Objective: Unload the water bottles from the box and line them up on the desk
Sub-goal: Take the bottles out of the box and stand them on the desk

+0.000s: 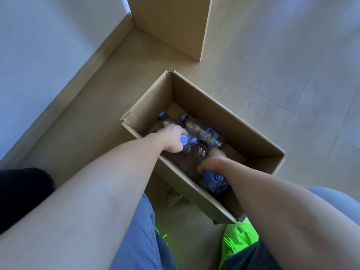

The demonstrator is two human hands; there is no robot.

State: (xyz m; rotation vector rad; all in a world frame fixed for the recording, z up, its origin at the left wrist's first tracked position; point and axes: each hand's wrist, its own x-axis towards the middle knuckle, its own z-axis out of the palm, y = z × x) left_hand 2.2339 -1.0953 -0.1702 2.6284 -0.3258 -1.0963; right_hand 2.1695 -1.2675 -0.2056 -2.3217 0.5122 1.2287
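A wooden panel [171,22] stands upright on the pale floor [292,84] by the white wall [39,45]; neon-green shoes [239,238] show below; blue jeans [142,240] beside them.

Bare forearms, blue jeans [140,240], neon-green shoes [238,239].

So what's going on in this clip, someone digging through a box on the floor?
A person is reaching both hands into an open cardboard box on the floor. The left hand grips one water bottle near its cap; the right hand grips a second bottle by its body. Two more bottles lie in the box, one with a colourful label and one by the left wall. No desk is identifiable yet.
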